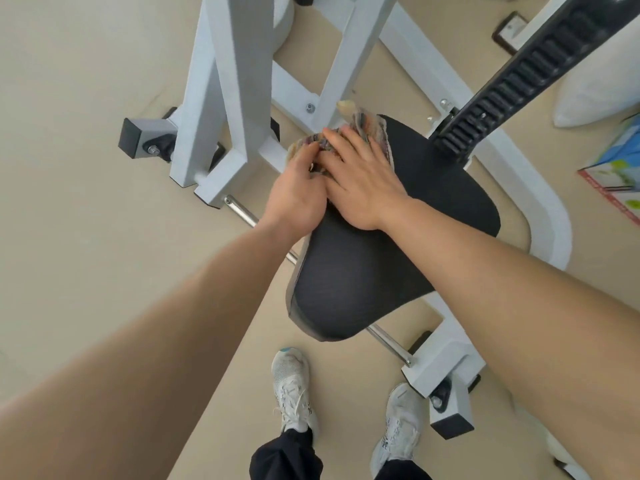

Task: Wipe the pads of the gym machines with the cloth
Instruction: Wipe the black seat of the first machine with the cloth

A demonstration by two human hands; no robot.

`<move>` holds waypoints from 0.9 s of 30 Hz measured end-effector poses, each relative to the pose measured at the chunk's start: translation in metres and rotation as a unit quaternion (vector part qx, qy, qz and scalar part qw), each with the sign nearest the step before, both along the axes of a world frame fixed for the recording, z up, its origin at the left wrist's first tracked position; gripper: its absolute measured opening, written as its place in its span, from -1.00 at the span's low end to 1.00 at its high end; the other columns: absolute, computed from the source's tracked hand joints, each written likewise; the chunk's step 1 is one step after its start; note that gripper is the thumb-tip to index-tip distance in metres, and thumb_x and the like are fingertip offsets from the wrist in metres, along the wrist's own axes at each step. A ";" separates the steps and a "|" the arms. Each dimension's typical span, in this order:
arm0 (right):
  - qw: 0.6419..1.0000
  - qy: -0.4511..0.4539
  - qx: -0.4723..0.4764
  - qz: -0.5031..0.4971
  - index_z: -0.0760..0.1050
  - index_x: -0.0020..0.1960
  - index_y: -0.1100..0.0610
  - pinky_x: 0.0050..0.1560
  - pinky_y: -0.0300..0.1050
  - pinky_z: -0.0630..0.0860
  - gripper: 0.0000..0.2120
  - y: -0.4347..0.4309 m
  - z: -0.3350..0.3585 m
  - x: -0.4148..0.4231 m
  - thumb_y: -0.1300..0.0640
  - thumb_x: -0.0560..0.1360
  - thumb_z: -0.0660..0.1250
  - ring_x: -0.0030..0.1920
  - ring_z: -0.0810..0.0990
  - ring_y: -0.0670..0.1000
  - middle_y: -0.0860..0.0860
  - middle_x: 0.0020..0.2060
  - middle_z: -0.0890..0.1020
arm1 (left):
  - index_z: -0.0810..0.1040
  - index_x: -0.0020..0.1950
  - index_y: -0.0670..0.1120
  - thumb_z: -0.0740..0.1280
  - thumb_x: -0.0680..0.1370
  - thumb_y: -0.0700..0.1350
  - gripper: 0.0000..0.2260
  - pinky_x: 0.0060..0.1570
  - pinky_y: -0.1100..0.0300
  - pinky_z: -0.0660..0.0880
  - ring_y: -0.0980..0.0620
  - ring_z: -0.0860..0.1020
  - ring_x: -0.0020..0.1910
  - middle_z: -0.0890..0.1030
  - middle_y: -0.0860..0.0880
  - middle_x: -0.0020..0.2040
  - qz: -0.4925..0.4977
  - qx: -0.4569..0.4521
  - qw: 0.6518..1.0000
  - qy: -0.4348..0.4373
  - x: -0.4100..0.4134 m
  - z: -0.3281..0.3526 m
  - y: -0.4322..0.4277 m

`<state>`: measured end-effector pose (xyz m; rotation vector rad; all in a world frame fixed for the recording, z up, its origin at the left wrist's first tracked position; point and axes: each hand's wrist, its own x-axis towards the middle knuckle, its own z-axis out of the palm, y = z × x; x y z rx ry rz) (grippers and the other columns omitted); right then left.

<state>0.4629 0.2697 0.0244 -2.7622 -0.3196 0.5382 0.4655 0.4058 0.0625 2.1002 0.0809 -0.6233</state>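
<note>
Both hands were on the cloth (367, 125), and it sat at the far end of the seat pad (363, 282), at about eleven o'clock from the pad's middle, hard up against the white frame (221, 81). The right hand (360, 181) lay flat on it, fingers straight and spread, pointing to eleven. It grasped nothing and simply pressed the fabric down, which looked like the way to put weight into the wipe over a wide patch.

The left hand (298, 192) was beside it at nine o'clock, touching it. Its fingers were curled into the cloth's bunched edge at the rim of the pad, gripping there, probably to stop the rag sliding off the side or rucking up under the palm.

From six round to three o'clock, the big dark face of the pad lay uncovered, so by my reckoning most of this seat was not yet wiped. A pull back toward the body looked the natural stroke.

At one o'clock the ribbed black upright (519, 74) rose clear of the hands. The chrome bar (388, 337) ran under the pad, and the person's shoes (292, 386) stood at six.
</note>
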 end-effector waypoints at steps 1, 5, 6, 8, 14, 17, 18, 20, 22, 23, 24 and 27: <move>1.000 0.000 -0.006 -0.012 0.27 0.53 -0.02 0.59 0.20 -0.08 -0.50 -0.004 -0.004 0.012 -0.11 0.66 -0.09 0.63 -0.06 0.09 -0.01 0.63 0.12 | 0.39 0.51 0.02 0.10 0.58 -0.23 -0.51 0.36 0.15 0.35 0.04 0.47 0.36 0.52 0.04 0.40 -0.019 0.003 1.000 -0.002 0.013 -0.006 -0.005; 0.996 0.023 -0.031 -0.075 0.40 0.38 -0.07 0.51 0.21 0.07 -0.53 -0.029 -0.018 0.053 -0.19 0.63 -0.09 0.52 0.20 0.17 0.00 0.44 0.40 | 0.53 0.39 -0.01 0.07 0.65 -0.18 -0.62 0.38 0.07 0.39 -0.02 0.51 0.32 0.60 -0.03 0.29 -0.066 0.014 0.997 0.035 0.056 -0.024 -0.025; 0.993 0.043 -0.027 -0.102 0.40 0.37 -0.11 0.47 0.23 0.14 -0.52 -0.036 -0.019 0.058 -0.23 0.62 -0.09 0.48 0.25 0.21 0.02 0.42 0.41 | 0.53 0.39 -0.01 0.08 0.67 -0.15 -0.64 0.36 0.10 0.39 -0.02 0.50 0.31 0.60 -0.04 0.29 -0.075 0.024 0.996 0.045 0.063 -0.025 -0.031; 0.986 0.072 -0.014 -0.153 0.39 0.36 -0.16 0.27 0.20 0.31 -0.52 -0.047 -0.017 0.062 -0.30 0.60 -0.08 0.38 0.36 0.26 0.07 0.37 0.44 | 0.52 0.40 -0.04 0.09 0.67 -0.17 -0.64 0.31 0.15 0.40 -0.04 0.50 0.30 0.59 -0.06 0.30 -0.078 0.038 0.995 0.058 0.069 -0.023 -0.043; 0.952 0.125 0.020 -0.279 0.49 0.08 -0.06 -0.01 0.05 0.44 -0.51 -0.074 -0.014 0.063 -0.32 0.55 -0.09 0.11 0.56 0.20 0.06 -0.02 0.66 | 0.51 0.42 -0.02 0.06 0.59 -0.28 -0.53 0.41 0.15 0.35 0.03 0.47 0.38 0.57 0.05 0.35 0.010 0.080 0.996 0.036 0.044 -0.013 -0.015; 0.958 0.102 0.035 -0.267 0.44 0.01 -0.02 -0.12 0.03 0.38 -0.61 -0.067 -0.017 0.061 -0.20 0.58 -0.07 0.04 0.54 0.16 0.02 -0.03 0.60 | 0.56 0.34 0.00 0.10 0.61 -0.26 -0.60 0.32 0.21 0.37 0.09 0.52 0.29 0.63 0.11 0.23 0.071 0.084 0.993 0.029 0.028 -0.014 0.016; 0.960 0.088 0.042 -0.261 0.43 0.00 0.00 -0.13 0.03 0.37 -0.64 -0.066 -0.018 0.061 -0.17 0.59 -0.06 0.04 0.53 0.17 0.01 -0.03 0.58 | 0.57 0.32 0.01 0.11 0.60 -0.26 -0.61 0.32 0.19 0.39 0.09 0.54 0.27 0.64 0.13 0.19 0.092 0.080 0.992 0.032 0.025 -0.016 0.024; 0.967 0.081 0.049 -0.238 0.45 0.05 0.01 -0.08 0.05 0.39 -0.67 -0.062 -0.016 0.063 -0.10 0.59 -0.03 0.09 0.52 0.19 0.02 0.03 0.57 | 0.58 0.30 0.01 0.11 0.59 -0.25 -0.61 0.36 0.07 0.43 0.09 0.57 0.24 0.65 0.14 0.16 0.117 0.071 0.990 0.043 0.021 -0.020 0.033; 0.979 0.088 0.034 -0.178 0.50 0.20 -0.02 0.09 0.10 0.39 -0.61 -0.051 -0.011 0.067 -0.08 0.61 -0.03 0.25 0.47 0.19 0.02 0.22 0.54 | 0.57 0.30 0.02 0.10 0.58 -0.25 -0.60 0.36 0.03 0.43 0.07 0.57 0.24 0.65 0.14 0.15 0.125 0.066 0.989 0.049 0.019 -0.022 0.032; 0.986 0.093 0.013 -0.135 0.52 0.26 -0.05 0.23 0.15 0.35 -0.58 -0.042 -0.008 0.069 -0.09 0.62 -0.04 0.33 0.42 0.19 0.01 0.31 0.52 | 0.57 0.30 0.02 0.10 0.58 -0.25 -0.60 0.36 0.03 0.43 0.07 0.57 0.24 0.65 0.14 0.15 0.129 0.061 0.988 0.051 0.018 -0.022 0.029; 0.991 0.096 -0.012 -0.094 0.53 0.29 -0.09 0.37 0.22 0.26 -0.55 -0.031 -0.006 0.071 -0.11 0.62 -0.05 0.39 0.38 0.19 0.00 0.36 0.50 | 0.56 0.30 0.03 0.10 0.58 -0.24 -0.60 0.36 0.04 0.42 0.06 0.57 0.24 0.65 0.14 0.15 0.138 0.058 0.987 0.054 0.018 -0.020 0.025; 0.996 0.054 -0.065 -0.002 0.61 0.22 -0.14 0.52 0.33 -0.03 -0.41 -0.002 0.011 0.064 -0.09 0.58 -0.19 0.45 0.35 0.18 -0.01 0.31 0.59 | 0.56 0.27 0.04 0.10 0.56 -0.21 -0.61 0.34 0.02 0.45 0.04 0.58 0.21 0.65 0.14 0.11 0.196 0.032 0.978 0.059 0.020 -0.015 0.014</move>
